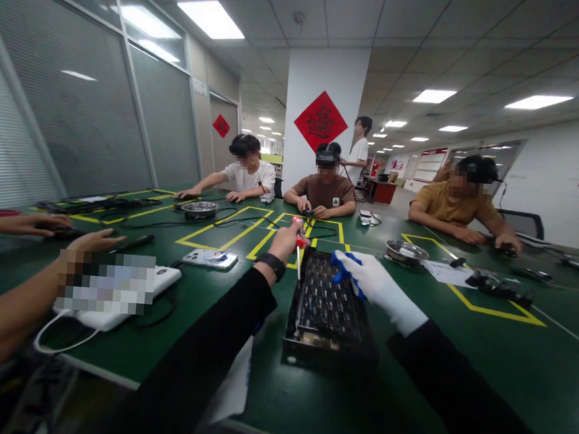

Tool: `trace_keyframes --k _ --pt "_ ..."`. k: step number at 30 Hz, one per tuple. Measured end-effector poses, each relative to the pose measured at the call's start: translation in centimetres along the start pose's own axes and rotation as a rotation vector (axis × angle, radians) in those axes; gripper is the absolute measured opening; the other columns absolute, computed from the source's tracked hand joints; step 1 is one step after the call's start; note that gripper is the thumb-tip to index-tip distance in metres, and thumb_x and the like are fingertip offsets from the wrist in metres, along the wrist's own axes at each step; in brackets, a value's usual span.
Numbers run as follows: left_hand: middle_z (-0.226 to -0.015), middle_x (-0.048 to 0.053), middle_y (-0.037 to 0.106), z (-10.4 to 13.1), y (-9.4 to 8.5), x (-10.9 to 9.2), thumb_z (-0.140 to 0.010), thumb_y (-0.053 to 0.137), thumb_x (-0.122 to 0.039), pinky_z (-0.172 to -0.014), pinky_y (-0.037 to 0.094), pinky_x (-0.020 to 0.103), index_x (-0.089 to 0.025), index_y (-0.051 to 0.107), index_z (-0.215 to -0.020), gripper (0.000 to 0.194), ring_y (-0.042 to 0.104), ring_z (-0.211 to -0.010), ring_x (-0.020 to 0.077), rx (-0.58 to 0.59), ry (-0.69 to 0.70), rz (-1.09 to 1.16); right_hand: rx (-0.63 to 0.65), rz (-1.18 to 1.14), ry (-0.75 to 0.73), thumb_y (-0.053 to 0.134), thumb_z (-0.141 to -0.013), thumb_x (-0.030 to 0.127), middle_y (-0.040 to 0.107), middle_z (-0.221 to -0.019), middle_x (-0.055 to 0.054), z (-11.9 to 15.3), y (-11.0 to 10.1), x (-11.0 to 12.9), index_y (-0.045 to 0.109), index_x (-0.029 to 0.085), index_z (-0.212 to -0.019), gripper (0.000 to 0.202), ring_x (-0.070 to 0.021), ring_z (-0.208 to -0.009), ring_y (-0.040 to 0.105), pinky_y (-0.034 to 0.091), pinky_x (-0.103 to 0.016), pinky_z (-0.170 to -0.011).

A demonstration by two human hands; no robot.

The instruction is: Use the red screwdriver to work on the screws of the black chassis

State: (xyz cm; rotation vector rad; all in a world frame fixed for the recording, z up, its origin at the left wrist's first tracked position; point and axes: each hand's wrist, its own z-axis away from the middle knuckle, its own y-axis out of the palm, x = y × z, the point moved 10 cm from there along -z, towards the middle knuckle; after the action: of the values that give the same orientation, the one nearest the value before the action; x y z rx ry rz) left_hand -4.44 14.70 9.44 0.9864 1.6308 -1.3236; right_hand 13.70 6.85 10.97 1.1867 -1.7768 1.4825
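My left hand, bare with a dark band on the wrist, is closed round a screwdriver with a red and pale handle. Its metal shaft points down along the left side of a black rectangular case on the table. Rows of small shiny metal parts fill the case's inside; I cannot make out their kind. In a white glove with blue-coated fingers, my right hand grips the case over its far right edge. The tip of the screwdriver is too blurred to tell what it touches.
The green table bears yellow tape outlines. To the left are a phone, a white device with cables and a co-worker's hands. Metal bowls stand farther off. Several people in headsets sit opposite; black parts lie right.
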Motion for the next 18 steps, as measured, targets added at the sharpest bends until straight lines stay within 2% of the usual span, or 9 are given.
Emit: trace_keyframes --k 2,4,6,9,13,15,18 --pt "-0.082 0.015 0.067 -1.3 -2.2 3.3 -0.084 0.031 -0.047 -0.052 0.041 0.022 -0.004 0.062 -0.091 0.054 0.062 -0.065 0.0167 -0.039 -0.063 -0.112 -0.115 0.219 0.046 0.045 -0.074 0.061 0.05 -0.049 0.002 0.5 -3.1 -2.7 0.057 0.017 -0.069 0.046 -0.0095 -0.043 0.042 0.031 -0.023 -0.043" --pt "-0.079 0.017 0.067 -1.9 -3.4 6.6 -0.079 0.043 -0.043 -0.057 0.042 0.024 -0.004 0.064 -0.082 0.044 0.063 -0.074 0.0217 -0.063 -0.098 -0.215 -0.113 0.401 0.147 0.042 -0.074 0.062 0.057 -0.06 -0.002 1.3 -4.5 -6.3 0.058 0.017 -0.075 0.048 -0.0116 -0.049 0.047 0.035 -0.025 -0.048" --pt "-0.086 0.018 0.067 -1.9 -3.7 9.1 -0.071 0.054 -0.042 -0.064 0.042 0.027 -0.006 0.065 -0.078 0.038 0.061 -0.086 0.0273 -0.096 -0.102 -0.319 -0.082 0.501 0.226 0.046 -0.074 0.058 0.061 -0.076 -0.007 2.0 -4.7 -9.3 0.057 0.016 -0.091 0.047 -0.015 -0.061 0.054 0.038 -0.026 -0.055" --pt "-0.093 0.021 0.065 -1.7 -3.2 11.4 -0.07 0.054 -0.047 -0.071 0.041 0.031 -0.008 0.066 -0.079 0.041 0.058 -0.095 0.0315 -0.13 -0.103 -0.425 0.026 0.546 0.299 0.046 -0.076 0.055 0.061 -0.093 -0.012 2.6 -3.0 -12.0 0.049 0.015 -0.112 0.054 -0.0186 -0.073 0.058 0.041 -0.028 -0.061" --pt "-0.104 0.017 0.062 -1.7 -2.8 12.3 -0.07 0.053 -0.05 -0.076 0.04 0.03 -0.012 0.06 -0.101 0.049 0.056 -0.1 0.0286 -0.144 -0.078 -0.507 0.12 0.705 0.268 0.037 -0.082 0.05 0.062 -0.094 -0.014 2.2 -0.7 -12.3 0.054 0.014 -0.103 0.045 -0.0217 -0.081 0.059 0.042 -0.029 -0.066" --pt "-0.108 0.015 0.061 -1.8 -2.9 12.5 -0.07 0.054 -0.05 -0.078 0.04 0.029 -0.016 0.054 -0.112 0.054 0.056 -0.101 0.0262 -0.142 -0.061 -0.54 0.132 0.787 0.204 0.037 -0.084 0.038 0.062 -0.095 -0.015 1.8 -0.1 -11.6 0.057 0.013 -0.096 0.034 -0.0223 -0.086 0.059 0.041 -0.03 -0.071" --pt "-0.107 0.012 0.062 -1.7 -2.7 12.8 -0.07 0.056 -0.048 -0.079 0.04 0.028 -0.018 0.052 -0.112 0.052 0.056 -0.101 0.0242 -0.114 -0.034 -0.579 0.154 0.816 0.116 0.045 -0.078 0.02 0.061 -0.1 -0.016 1.9 0.3 -10.8 0.061 0.014 -0.089 0.021 -0.0232 -0.094 0.056 0.038 -0.029 -0.08"
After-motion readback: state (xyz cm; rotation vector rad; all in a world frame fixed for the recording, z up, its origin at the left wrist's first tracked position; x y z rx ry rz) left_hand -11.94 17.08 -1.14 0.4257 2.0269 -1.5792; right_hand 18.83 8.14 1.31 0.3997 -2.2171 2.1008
